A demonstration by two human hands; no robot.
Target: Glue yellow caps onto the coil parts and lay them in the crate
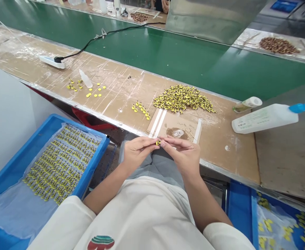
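Observation:
My left hand (139, 150) and my right hand (184, 152) meet above my lap at the table's front edge. Between their fingertips they pinch a small yellow-and-dark piece (158, 142), partly hidden by the fingers. Just beyond them, a small clear cup (178, 133) sits on a wet, stained patch of a cardboard sheet (165, 129) edged with white tape. A large heap of similar yellow-and-dark pieces (183, 99) lies behind that sheet. To its left, several of these pieces (141, 109) stand in short rows.
A blue tray (53, 119) at the left holds rows of pieces on a plastic sheet. A small dropper bottle (86, 79) lies near yellow discs (98, 89). A white bottle (265, 118) with a blue nozzle stands right. A black cable (84, 47) crosses the green belt (131, 41).

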